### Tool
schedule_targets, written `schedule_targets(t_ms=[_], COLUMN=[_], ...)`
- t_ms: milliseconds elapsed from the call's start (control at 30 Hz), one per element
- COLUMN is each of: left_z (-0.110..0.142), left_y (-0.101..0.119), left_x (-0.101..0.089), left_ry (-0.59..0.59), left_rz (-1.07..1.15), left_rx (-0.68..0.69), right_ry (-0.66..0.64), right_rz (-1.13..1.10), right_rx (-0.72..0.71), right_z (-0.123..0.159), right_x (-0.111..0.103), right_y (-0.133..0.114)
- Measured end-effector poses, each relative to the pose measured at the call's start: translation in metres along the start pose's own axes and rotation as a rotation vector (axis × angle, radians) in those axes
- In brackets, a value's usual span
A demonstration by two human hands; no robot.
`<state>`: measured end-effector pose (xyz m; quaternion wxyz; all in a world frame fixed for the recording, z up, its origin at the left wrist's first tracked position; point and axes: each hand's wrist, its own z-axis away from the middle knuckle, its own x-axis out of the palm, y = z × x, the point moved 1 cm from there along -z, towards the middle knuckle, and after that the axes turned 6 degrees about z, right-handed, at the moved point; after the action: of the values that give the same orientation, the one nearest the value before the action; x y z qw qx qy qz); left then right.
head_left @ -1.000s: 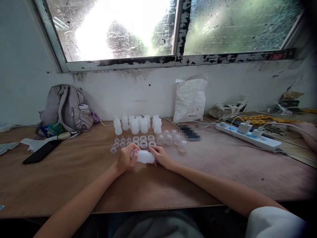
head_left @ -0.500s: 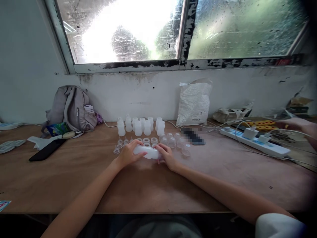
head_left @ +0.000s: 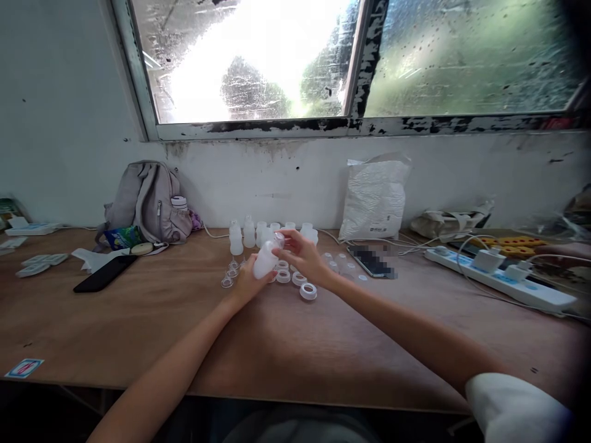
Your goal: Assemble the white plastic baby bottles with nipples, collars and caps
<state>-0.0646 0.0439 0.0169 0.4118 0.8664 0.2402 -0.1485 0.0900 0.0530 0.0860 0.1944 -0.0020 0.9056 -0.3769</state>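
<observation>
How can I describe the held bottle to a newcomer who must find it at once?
Below the window, look at the middle of the brown table. There, in front of the standing bottles, the left grip holds the wanted bottle. Unlike its upright, milky-white neighbours, it is tilted.

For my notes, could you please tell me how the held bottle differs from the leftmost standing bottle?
The held bottle is tilted, while the leftmost standing bottle is upright. The left hand grips the held bottle, whereas the leftmost standing bottle rests on the table. Both look whitish.
</observation>
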Motion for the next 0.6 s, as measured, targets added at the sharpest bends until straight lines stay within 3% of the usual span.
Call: schedule_targets(t_ms=[67, 167, 300, 500, 600], left_z=[-0.004, -0.012, -0.019, -0.013, -0.01], left_y=[-0.006, -0.018, -0.03, -0.036, -0.036], left_x=[-0.001, -0.008, -0.025, -0.027, -0.022], left_ry=[0.024, 0.057, 0.042, -0.193, -0.222], left_rz=[-0.026, -0.122, -0.392, -0.698, -0.759], left_rx=[-0.018, 0.022, 0.107, 0.08, 0.107], right_ry=[-0.017, 0.057, 0.081, -0.016, -0.037], right_rz=[0.091, 0.219, 0.28, 0.615, 0.696], right_rx=[0.008, 0.025, 0.109, 0.259, 0.276], right_z=[-0.026, -0.068, -0.111, -0.138, -0.138], right_x=[-0.001, -0.007, -0.005, 0.027, 0.045], right_y=[0.002, 0.013, 0.035, 0.064, 0.081])
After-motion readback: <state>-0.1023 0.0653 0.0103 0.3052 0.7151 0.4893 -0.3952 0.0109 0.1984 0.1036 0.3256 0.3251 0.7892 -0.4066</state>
